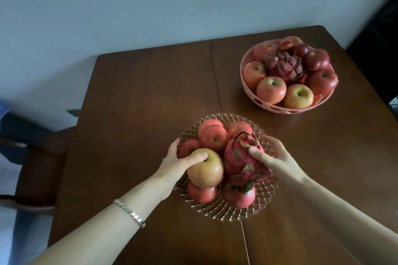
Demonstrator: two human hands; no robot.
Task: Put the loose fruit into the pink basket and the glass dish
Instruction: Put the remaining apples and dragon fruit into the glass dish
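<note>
The glass dish [224, 211] sits near me in the middle of the table, piled with several red apples. My left hand [175, 162] grips a yellow-red apple [207, 171] over the dish's left side, thumb on the apple's top. My right hand [273, 160] holds a pink dragon fruit [241, 157] lying on the pile, thumb on top and fingers behind it. The pink basket [280, 108] stands at the far right, full of apples around a second dragon fruit [284, 65].
The brown wooden table [140, 103] has a seam down its middle and stands against a pale wall. A dark chair [36, 157] is at the left edge and another dark object [379, 49] at the far right.
</note>
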